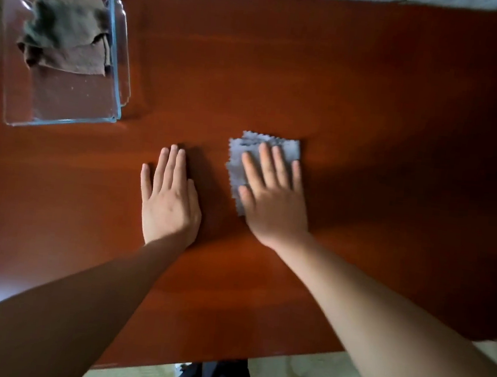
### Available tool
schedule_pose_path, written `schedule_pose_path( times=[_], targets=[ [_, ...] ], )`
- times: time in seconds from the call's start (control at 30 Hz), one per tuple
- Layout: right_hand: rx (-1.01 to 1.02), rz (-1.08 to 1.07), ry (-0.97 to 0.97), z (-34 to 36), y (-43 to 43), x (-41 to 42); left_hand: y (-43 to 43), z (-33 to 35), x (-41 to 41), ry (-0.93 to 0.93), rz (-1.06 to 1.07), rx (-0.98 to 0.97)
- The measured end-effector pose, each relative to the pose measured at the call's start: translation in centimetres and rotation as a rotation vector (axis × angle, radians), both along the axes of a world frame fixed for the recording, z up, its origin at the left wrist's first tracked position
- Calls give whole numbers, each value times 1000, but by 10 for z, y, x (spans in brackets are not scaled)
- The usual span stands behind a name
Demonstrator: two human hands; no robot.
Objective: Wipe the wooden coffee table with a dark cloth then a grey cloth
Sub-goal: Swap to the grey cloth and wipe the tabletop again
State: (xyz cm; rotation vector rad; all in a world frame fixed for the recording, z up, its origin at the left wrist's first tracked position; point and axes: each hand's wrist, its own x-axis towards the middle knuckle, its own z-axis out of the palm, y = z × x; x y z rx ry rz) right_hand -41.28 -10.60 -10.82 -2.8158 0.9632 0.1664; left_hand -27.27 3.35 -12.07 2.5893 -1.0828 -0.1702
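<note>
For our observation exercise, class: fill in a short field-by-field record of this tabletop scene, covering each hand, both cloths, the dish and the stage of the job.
surface: wooden coffee table, reddish brown
left hand: flat on bare wood, holding nothing
right hand: palm down, pressing the grey cloth
grey cloth: folded, zigzag edges, near the table's middle
dark cloth: crumpled inside the glass dish
glass dish: clear, at the far left corner
stage: apparently the grey-cloth wipe, dark cloth set aside
</note>
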Motion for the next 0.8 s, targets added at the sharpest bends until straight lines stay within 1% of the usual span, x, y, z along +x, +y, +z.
schedule_pose_path(
  times=[0.1,0.17,0.27,0.37,0.4,0.47,0.5,0.53,0.63,0.73,0.8],
  targets=[
    [32,115,27,4,45,-23,5,1,3,78,-12,-107],
    [36,112,35,4,55,-60,7,3,6,121,-52,-145],
    [11,-62,94,1,44,-128,12,11,11,193,-119,-105],
    [47,-277,148,5,26,-187,14,15,13,179,-186,32],
    [63,-337,157,5,27,-193,16,15,12,169,-201,86],
    [72,-439,147,5,41,-181,17,16,9,182,-199,171],
    [67,-437,146,5,56,-167,18,17,8,195,-191,204],
    [56,-380,141,5,75,-150,17,18,8,208,-187,231],
    [101,-65,86,5,144,-100,13,22,13,260,-177,285],
    [186,65,29,7,205,-62,12,27,17,278,-190,334],
    [202,150,42,9,228,-54,12,31,17,281,-199,363]
  ],
)
